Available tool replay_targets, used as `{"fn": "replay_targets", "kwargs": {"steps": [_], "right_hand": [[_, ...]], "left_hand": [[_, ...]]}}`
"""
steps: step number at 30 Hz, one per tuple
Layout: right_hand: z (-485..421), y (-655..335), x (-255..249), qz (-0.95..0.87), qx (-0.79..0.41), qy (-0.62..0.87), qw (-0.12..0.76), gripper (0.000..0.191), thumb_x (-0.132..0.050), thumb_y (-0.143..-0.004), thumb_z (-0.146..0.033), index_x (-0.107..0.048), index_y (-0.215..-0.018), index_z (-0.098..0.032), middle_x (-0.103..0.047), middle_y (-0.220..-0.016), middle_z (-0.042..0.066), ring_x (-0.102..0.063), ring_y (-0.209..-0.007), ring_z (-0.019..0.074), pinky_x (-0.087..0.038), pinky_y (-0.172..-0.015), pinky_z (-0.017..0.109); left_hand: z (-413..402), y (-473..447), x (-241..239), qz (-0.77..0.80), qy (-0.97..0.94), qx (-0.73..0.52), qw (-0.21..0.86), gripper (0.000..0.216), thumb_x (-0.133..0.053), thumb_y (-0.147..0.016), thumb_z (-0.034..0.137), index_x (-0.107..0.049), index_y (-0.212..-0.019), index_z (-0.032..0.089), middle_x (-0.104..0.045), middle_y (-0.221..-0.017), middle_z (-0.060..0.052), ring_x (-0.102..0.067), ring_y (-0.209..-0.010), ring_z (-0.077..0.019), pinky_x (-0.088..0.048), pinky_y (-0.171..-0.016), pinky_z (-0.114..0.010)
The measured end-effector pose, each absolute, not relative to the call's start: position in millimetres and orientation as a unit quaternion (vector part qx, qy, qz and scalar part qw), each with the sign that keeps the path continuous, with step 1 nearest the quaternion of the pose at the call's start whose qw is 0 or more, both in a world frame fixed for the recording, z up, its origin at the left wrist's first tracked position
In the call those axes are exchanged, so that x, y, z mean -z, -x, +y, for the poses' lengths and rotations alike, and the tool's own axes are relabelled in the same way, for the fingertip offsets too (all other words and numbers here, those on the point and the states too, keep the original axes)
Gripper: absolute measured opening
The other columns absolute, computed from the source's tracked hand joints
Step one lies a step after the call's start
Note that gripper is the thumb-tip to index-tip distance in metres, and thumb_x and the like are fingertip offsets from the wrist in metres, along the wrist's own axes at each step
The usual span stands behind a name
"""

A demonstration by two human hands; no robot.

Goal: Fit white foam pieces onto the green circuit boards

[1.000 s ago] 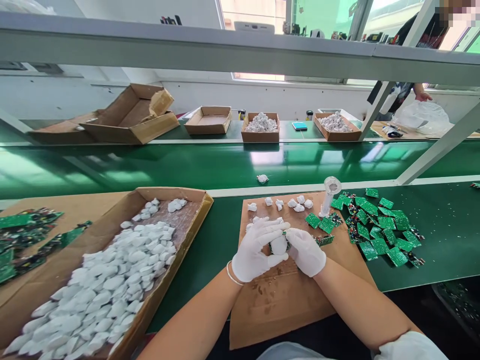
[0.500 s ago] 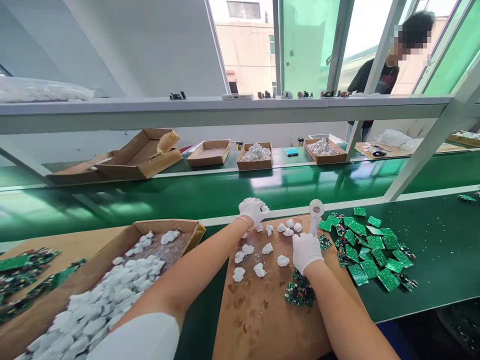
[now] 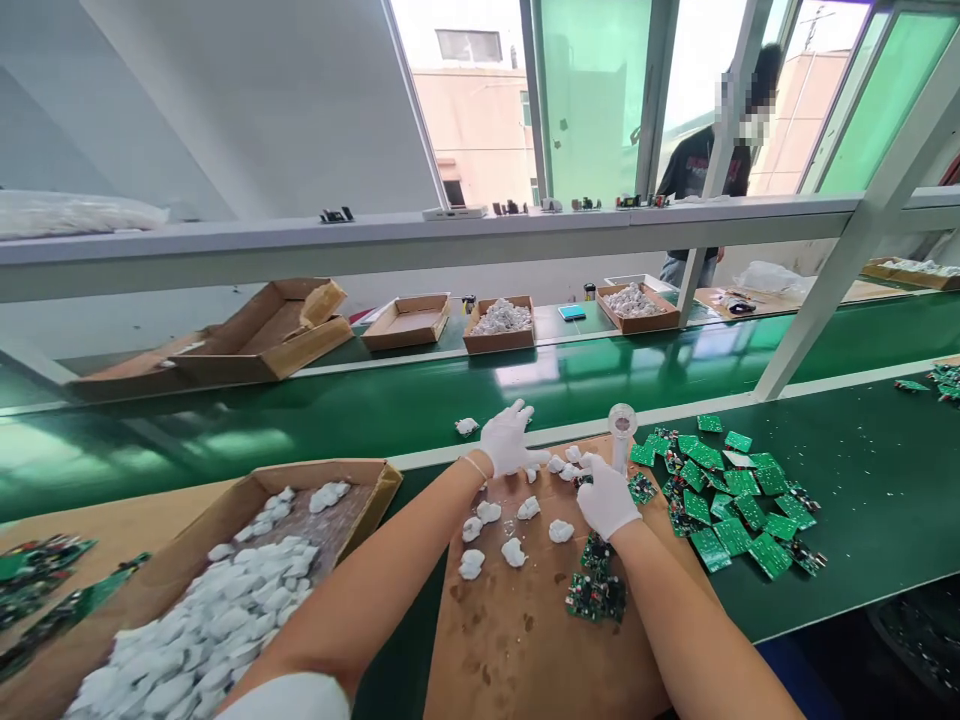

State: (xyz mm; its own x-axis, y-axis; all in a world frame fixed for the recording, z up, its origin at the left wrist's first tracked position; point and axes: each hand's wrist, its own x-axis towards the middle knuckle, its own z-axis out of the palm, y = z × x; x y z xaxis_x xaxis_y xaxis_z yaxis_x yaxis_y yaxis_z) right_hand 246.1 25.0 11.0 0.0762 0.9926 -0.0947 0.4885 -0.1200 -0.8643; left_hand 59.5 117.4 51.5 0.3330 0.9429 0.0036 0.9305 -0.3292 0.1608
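My left hand (image 3: pixel 508 441), in a white glove, is open with fingers spread at the belt-side edge of a brown board (image 3: pixel 502 640). To its left a white putty-like lump (image 3: pixel 466 427) sits on the green belt. My gloved right hand (image 3: pixel 609 498) is closed, with a small dark circuit board (image 3: pixel 580 481) at its fingertips, partly hidden by the glove. Several white lumps (image 3: pixel 560 531) lie spread on the brown board between the hands. Near my right wrist are circuit boards (image 3: pixel 596 596) with components showing.
A clear round-headed tool (image 3: pixel 622 430) stands beyond my right hand. Many green circuit boards (image 3: pixel 750 510) lie at right. A cardboard tray (image 3: pixel 379 497) of white lumps is at left. Across the green belt (image 3: pixel 390 390) stand more trays (image 3: pixel 499 340); a person (image 3: pixel 701 165) is behind.
My left hand has opened from a curled pose and moved slightly down. A white lump now shows on the belt beside it. My right hand has shifted left, a circuit board now at its fingertips.
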Motion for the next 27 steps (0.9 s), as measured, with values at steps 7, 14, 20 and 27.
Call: {"fn": "replay_targets", "kwargs": {"steps": [7,14,20,27], "right_hand": [[4.7,-226.5,-15.3,-0.436,-0.7,0.309,0.474,0.057,-0.053,-0.053,-0.008,-0.058,-0.108,-0.018,-0.066,-0.115,0.01,-0.064,-0.1,0.0246,-0.051,-0.067,0.03],[-14.3,-215.2,-28.2,-0.402,-0.749,0.261,0.457,0.051,-0.062,-0.057,-0.01,-0.058,-0.108,-0.018,-0.068,-0.111,0.01,-0.065,-0.099,0.0253,-0.052,-0.078,0.036],[-14.4,-219.0,-28.3,-0.521,-0.635,0.345,0.454,0.038,-0.059,-0.079,-0.03,-0.058,-0.116,-0.02,-0.066,-0.112,0.011,-0.062,-0.098,0.024,-0.051,-0.081,0.04],[-9.7,-218.3,-14.6,-0.823,-0.17,0.538,0.066,0.021,-0.064,-0.073,-0.016,-0.065,-0.093,-0.015,-0.066,-0.096,0.011,-0.06,-0.093,0.0259,-0.042,-0.082,0.034]], "left_hand": [[1.0,-44.8,-22.9,0.388,-0.878,-0.272,0.066,0.06,-0.073,-0.072,0.046,-0.057,-0.128,0.034,-0.05,-0.143,-0.005,-0.045,-0.131,-0.0334,-0.03,-0.112,-0.056],[-3.2,-33.2,-2.5,0.344,-0.831,-0.387,0.202,0.061,-0.079,-0.065,0.025,-0.06,-0.123,0.028,-0.052,-0.14,-0.009,-0.047,-0.13,-0.0309,-0.037,-0.109,-0.052],[-7.6,-28.7,-4.3,0.293,-0.801,-0.463,0.241,0.047,-0.075,-0.069,0.022,-0.058,-0.112,0.024,-0.057,-0.134,-0.012,-0.051,-0.126,-0.0284,-0.039,-0.105,-0.051],[-9.5,-26.1,-17.4,0.308,-0.846,-0.426,0.091,0.015,-0.072,-0.073,0.029,-0.06,-0.081,0.025,-0.07,-0.115,-0.009,-0.062,-0.108,-0.0259,-0.041,-0.096,-0.047]]}}
